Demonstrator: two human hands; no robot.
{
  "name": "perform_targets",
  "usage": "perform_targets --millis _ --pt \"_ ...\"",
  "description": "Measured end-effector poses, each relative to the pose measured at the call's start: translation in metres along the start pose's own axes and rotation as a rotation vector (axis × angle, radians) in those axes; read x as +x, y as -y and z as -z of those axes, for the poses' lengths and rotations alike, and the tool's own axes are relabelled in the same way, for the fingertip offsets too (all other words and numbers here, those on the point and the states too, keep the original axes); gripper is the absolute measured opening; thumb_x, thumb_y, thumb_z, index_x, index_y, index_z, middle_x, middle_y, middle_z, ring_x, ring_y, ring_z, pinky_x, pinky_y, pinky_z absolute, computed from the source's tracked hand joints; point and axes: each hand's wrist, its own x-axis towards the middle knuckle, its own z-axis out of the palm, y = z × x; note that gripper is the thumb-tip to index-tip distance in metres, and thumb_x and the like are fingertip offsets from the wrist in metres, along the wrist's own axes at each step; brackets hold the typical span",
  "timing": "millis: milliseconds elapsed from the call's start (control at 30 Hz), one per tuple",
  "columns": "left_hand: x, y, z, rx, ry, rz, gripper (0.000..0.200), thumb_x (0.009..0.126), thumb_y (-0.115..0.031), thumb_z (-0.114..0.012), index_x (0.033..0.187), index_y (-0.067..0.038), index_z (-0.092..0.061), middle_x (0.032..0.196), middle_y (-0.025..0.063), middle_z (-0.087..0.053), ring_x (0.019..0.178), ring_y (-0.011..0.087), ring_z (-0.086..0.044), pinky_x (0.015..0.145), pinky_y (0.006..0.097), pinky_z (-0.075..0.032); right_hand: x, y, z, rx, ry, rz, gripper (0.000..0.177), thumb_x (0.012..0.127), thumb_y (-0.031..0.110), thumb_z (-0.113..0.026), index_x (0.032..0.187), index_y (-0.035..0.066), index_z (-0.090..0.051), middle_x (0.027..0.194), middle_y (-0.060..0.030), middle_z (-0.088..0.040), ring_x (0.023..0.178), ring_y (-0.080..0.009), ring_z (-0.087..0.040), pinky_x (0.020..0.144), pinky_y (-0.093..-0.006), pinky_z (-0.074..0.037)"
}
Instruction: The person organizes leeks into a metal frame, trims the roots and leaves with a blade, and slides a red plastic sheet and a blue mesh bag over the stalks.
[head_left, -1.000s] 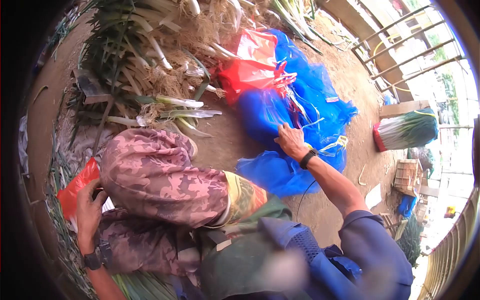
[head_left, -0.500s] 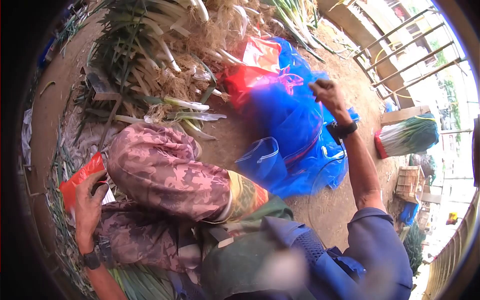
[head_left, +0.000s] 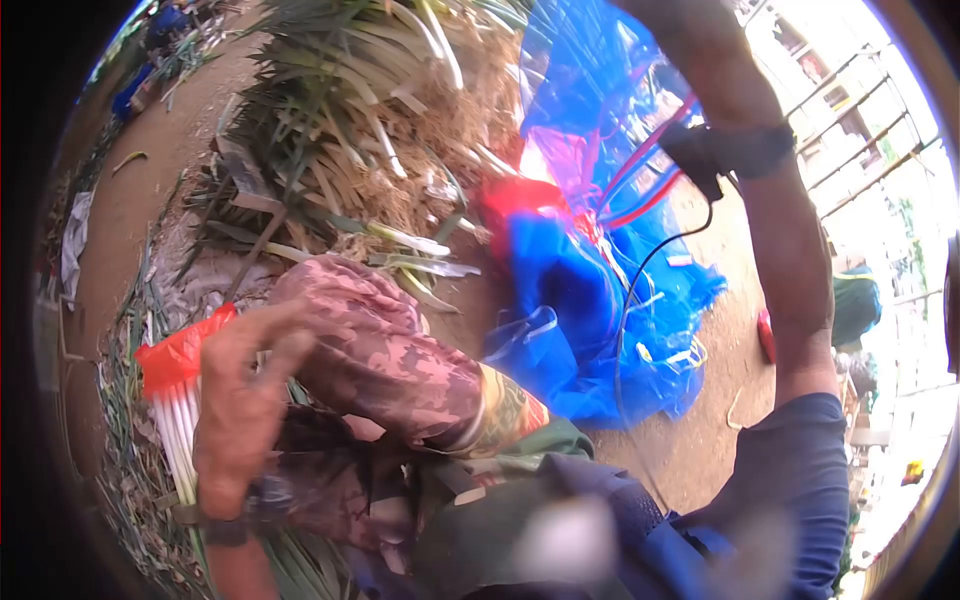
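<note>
My left hand (head_left: 250,370) is blurred, beside a bundle of white leek stalks (head_left: 177,425) with a red plastic bag (head_left: 185,350) around its end. Its fingers are bent, thumb and fingers slightly apart, with nothing visible between them. My right hand (head_left: 708,60) is raised at the top edge, above a heap of blue mesh (head_left: 640,360); its fingers are out of view. Blue mesh with pink and red bands (head_left: 645,205) stretches up towards that hand. A red plastic bag (head_left: 520,205) lies against the heap.
A large pile of leeks (head_left: 330,130) with tangled roots is at the upper left. A thin black cable (head_left: 622,335) hangs from my right wrist across the mesh. Leek leaves litter the ground at the left. A metal frame (head_left: 865,120) stands at the right.
My right hand has gone up, partly out of view, and blue mesh now stretches upward. My left hand has shifted right, off the red bag, showing more of the white stalks.
</note>
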Motion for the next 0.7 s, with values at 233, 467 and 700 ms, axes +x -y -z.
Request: perform_targets --millis 233,467,700 --pt "0.028 -0.006 -0.088 0.170 -0.200 -0.402 0.080 0.078 -0.028 -0.082 0.143 -0.002 -0.042 0.134 0.0251 -0.053 0.117 0.0359 -0.060 0.092 0.0411 -0.052 0.010 -0.010 -0.087 0.235 0.208 -0.269 0.028 0.099 0.024 -0.060 0.113 -0.001 -0.063 0.110 -0.0133 -0.067 0.110 -0.0229 -0.062 0.102 -0.0392 -0.048" --pt "0.060 0.018 -0.080 0.681 -0.578 -0.403 0.068 0.076 -0.016 -0.081 0.135 -0.007 -0.047 0.135 0.0174 -0.052 0.115 0.0377 -0.057 0.091 0.0443 -0.050 -0.021 -0.030 -0.146 0.318 0.427 0.333 0.035 0.097 0.019 -0.061 0.124 -0.003 -0.058 0.119 -0.0184 -0.064 0.115 -0.0281 -0.061 0.106 -0.0396 -0.046" --pt "0.061 0.012 -0.024 0.129 -0.415 -0.079 0.017 0.091 -0.016 -0.069 0.096 0.000 -0.070 0.079 0.0057 -0.071 0.068 0.0203 -0.068 0.062 0.0320 -0.054 0.054 -0.090 -0.163 0.193 0.591 0.191 0.029 0.095 0.015 -0.062 0.118 -0.001 -0.067 0.101 -0.0103 -0.069 0.089 -0.0173 -0.066 0.081 -0.0293 -0.055"
